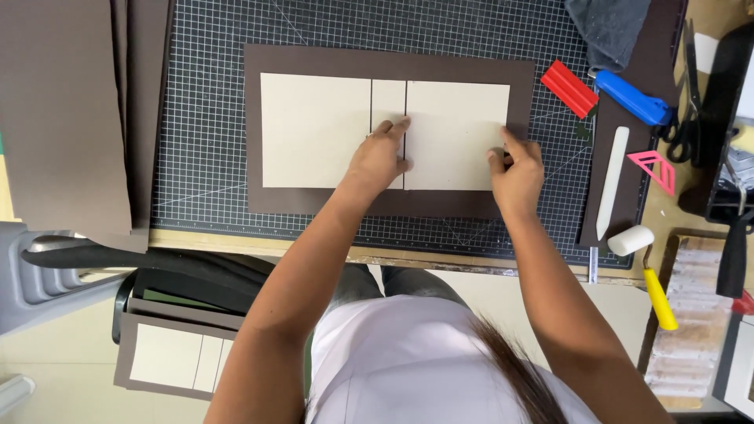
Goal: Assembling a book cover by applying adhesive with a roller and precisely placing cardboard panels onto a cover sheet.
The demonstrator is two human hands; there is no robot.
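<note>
A brown sheet [390, 59] lies flat on a gridded cutting mat [204, 118] in the upper middle of the frame. Three pale boards lie on it side by side: a wide left board [314, 129], a narrow spine strip [388, 98] and a wide right board [459, 118], with thin gaps between them.

The left hand [378, 157] rests at the centre, fingers stretched and close together, their tips pressing on the spine strip and the gap beside the right board. The right hand [517, 169] sits at the right board's right edge, fingers curled, index finger pointing up along the edge, thumb on the board; it clamps nothing that can be seen.

To the right of the sheet, well clear of the hands, lie a red scraper [569, 88], a blue-handled tool [631, 97], a white folder stick [613, 180], a pink triangle [653, 169] and a small roller [631, 239] with a yellow handle [660, 298]. Black scissors [689, 118] lie at the far right, a grey cloth [609, 27] at the top right. More brown sheets [67, 110] are stacked at the upper left. At the lower left, below the table edge, another brown sheet with boards [177, 357] lies beside a chair arm [118, 259]. Nothing lies between the hands and the boards.
</note>
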